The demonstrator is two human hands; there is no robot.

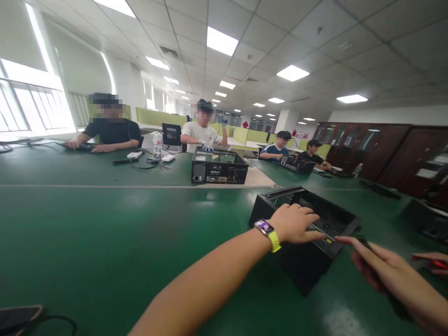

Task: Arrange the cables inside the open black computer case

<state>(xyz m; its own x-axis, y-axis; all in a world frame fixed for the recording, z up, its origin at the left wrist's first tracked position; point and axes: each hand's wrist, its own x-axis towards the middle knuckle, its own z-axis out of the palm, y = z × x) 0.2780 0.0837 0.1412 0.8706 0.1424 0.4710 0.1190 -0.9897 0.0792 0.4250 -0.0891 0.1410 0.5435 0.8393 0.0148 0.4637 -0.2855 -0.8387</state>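
Note:
A black computer case (pixel 308 266) lies on the green table in front of me, its open side facing up. Over that opening is my left hand (pixel 296 224), palm down with fingers spread, a yellow-banded watch (pixel 268 233) on its wrist. A thin light strip and some yellow show inside the case just below the left fingers. My right hand (pixel 378 263) is at the case's right edge, index finger stretched towards the strip. Its other fingers curl against something dark, mostly hidden; I cannot make out what it is.
Another open computer case (pixel 220 170) stands across the table before a person in white. A third case (pixel 297 164), a water bottle (pixel 157 147) and cables lie farther off. Another person's hand (pixel 432 261) with something red shows at the right edge. A dark flat object (pixel 21 317) lies lower left.

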